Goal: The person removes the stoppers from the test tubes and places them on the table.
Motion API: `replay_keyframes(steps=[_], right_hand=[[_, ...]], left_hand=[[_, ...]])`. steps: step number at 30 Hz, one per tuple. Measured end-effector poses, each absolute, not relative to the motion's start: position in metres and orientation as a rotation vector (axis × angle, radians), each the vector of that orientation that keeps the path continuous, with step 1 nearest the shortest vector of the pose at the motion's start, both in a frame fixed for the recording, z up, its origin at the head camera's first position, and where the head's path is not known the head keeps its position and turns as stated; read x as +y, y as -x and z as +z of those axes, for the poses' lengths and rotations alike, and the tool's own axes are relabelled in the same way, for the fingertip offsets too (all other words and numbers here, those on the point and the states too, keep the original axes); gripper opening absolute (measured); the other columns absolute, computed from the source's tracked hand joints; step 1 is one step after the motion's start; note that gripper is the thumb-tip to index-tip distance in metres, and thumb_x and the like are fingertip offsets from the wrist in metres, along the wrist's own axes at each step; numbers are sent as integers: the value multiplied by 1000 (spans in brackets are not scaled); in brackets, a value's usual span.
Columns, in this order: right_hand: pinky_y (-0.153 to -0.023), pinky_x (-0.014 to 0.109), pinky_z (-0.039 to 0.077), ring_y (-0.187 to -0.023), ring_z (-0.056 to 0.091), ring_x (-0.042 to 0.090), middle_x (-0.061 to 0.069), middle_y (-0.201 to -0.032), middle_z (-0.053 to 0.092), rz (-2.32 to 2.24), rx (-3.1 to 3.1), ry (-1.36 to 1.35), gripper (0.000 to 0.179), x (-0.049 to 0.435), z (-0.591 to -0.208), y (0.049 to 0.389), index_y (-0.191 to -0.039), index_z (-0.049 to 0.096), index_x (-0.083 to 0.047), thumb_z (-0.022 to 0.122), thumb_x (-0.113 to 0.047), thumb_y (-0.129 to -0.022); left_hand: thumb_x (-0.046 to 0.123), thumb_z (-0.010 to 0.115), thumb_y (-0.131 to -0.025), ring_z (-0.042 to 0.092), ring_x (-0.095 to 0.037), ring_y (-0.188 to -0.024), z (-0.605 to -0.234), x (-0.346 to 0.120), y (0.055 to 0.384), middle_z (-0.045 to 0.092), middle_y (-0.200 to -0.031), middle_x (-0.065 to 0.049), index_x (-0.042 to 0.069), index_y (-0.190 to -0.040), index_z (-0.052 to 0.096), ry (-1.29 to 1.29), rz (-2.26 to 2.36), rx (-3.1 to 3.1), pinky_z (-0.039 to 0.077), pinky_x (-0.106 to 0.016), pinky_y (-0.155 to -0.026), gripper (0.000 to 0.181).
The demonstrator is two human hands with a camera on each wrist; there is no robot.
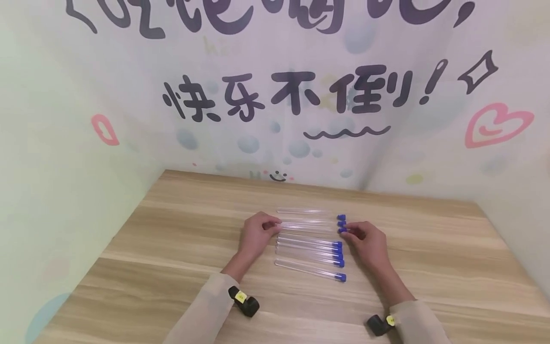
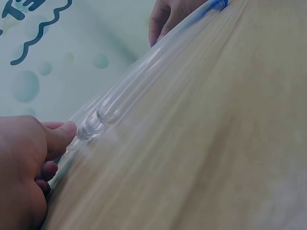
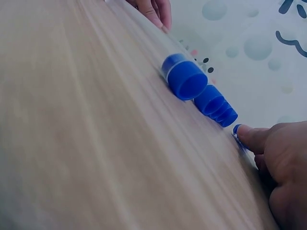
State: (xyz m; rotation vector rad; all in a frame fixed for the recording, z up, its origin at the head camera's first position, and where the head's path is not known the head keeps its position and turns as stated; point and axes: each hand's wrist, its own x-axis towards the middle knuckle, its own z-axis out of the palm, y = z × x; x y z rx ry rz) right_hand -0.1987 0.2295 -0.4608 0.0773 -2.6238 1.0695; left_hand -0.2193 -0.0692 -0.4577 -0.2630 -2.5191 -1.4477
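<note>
Head view for anyone squinting: where are the tubes, and what's being held?

Clear tubes [image 1: 307,227] lie side by side across the middle of the table [image 1: 172,267]. Left grip [image 1: 257,234] has thumb and finger pinched at the rounded end of one. Right grip [image 1: 370,243] is pinched on a small blue cap [image 1: 342,231], the nearest of three lined up by the far tubes' mouths. Capped tubes [image 1: 307,270] sit on the nearer side.

How do you reckon they'd handle?

Light, stiff and kinda slick, I'd guess. They're round, so a nudge would probably roll them. Could be glass or plastic, can't tell, so I'd treat them as breakable. I'd take the tube gently near the rounded end and the cap by its sides, kept in line with the tube.

Anything you can't make out?

Yeah, a fair bit. Fingertips cover the end of the held tube, and the clear walls overlap, so I can't say which one it is or count that bunch. Right fingers hide part of their cap too, so no idea if it's touching a mouth. Right wrist view only gives a sliver of blue there, and both wrist views crop the near grip at the edge.
</note>
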Motion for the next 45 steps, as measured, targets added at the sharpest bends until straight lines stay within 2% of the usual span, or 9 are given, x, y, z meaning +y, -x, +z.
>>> replay_keyframes(steps=[6,19,28,37,45], right_hand=[[-71,27,49,-81,60,17,3,-89,66,1039,-2628,-96,19,232,-462,198,-100,71,-8,76,-14,-82],[-68,23,47,-78,59,16,3,-88,65,1058,-2627,-99,20,232,-464,199,-101,72,-8,76,-12,-82],[-67,22,47,-79,57,16,3,-90,64,1079,-2635,-106,24,233,-464,198,-105,71,-9,76,-15,-83],[-73,17,45,-86,58,15,2,-93,64,1158,-2597,-50,25,232,-462,195,-111,69,-13,71,-23,-88],[-74,19,45,-87,58,15,2,-95,64,1144,-2602,-37,23,232,-460,194,-111,69,-14,69,-22,-89]], left_hand=[[13,80,-77,57,-11,-73,-459,-65,220,61,-79,5,13,-90,76,283,-1388,-2541,49,-27,-66,13],[16,80,-78,58,-9,-74,-458,-63,221,62,-79,7,13,-91,75,252,-1324,-2601,49,-26,-67,15],[14,80,-77,55,-10,-72,-458,-63,222,60,-78,6,14,-93,75,238,-1333,-2600,48,-26,-64,16],[10,78,-79,52,-10,-70,-460,-64,221,57,-76,7,14,-92,75,249,-1299,-2598,45,-26,-62,14],[10,78,-79,52,-11,-70,-460,-64,221,57,-76,8,15,-93,75,243,-1287,-2600,45,-26,-63,15]])
